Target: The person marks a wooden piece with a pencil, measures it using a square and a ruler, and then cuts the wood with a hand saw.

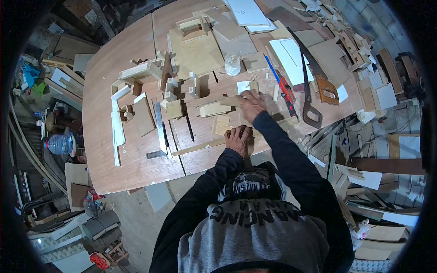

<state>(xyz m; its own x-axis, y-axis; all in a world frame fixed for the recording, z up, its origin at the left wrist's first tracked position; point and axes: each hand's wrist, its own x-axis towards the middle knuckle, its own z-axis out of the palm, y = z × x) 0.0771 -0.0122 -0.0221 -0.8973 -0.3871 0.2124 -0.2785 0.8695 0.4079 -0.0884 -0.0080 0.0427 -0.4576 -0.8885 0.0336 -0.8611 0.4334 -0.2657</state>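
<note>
Short wood piece (230, 101) by the right hand (251, 105), on the part of the worktop (102, 150) near the front edge, past the middle toward the right. Right hand palm down, fingers bent and close together, only a little open, touching the near end of the short piece. Cannot tell if really gripping it or just resting on it. Left hand (239, 139) at the front edge, fingers curled down, over a long thin strip (200, 146). Cannot tell if squeezing the strip.

Short piece pale brown, flat and plain, pointing left out from the right hand, next to a pale block (213, 109). Thin square of wood (221, 123) just above the left hand, toward the back edge. Little block (254, 86) just past the right fingertips. Red tool (287, 93) and big saw (327, 91) toward the right corner. Metal square (161, 129) well to the left, near the front edge.
</note>
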